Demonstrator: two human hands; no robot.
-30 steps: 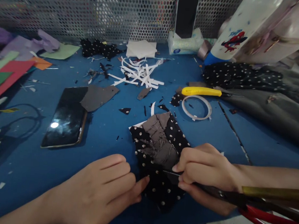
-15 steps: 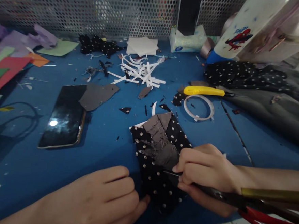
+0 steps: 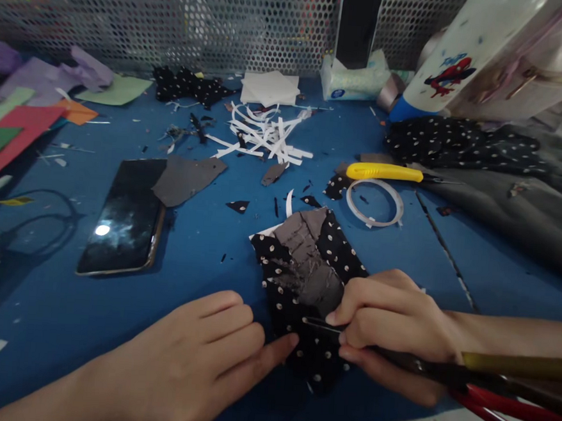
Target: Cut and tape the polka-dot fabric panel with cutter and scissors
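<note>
A flat piece covered in black white-dotted material point(image 3: 321, 367) lies tilted on the blue table, its upper part showing torn, wrinkled grey. My right hand point(image 3: 392, 334) is closed around the blades of red-handled scissors point(image 3: 424, 368), whose handles stick out to the right. Their narrow tip lies against the dotted material below the grey patch. My left hand point(image 3: 208, 359) is at the piece's lower left, most fingers curled in a loose fist. One finger reaches out and its tip rests on the dotted material. The left thumb is hidden.
A phone point(image 3: 123, 225) partly under a grey scrap point(image 3: 187, 179) lies left. Beyond are white paper strips point(image 3: 270, 133). A yellow utility knife point(image 3: 384, 173), with blade out, touches a tape ring point(image 3: 373, 222). A bottle point(image 3: 445, 61) and dark fabric point(image 3: 512, 201) are at right.
My left hand has moved up and right, its outstretched finger now on the dotted piece. The scissors' tip has shifted slightly on the material. The whole view has shifted a little.
</note>
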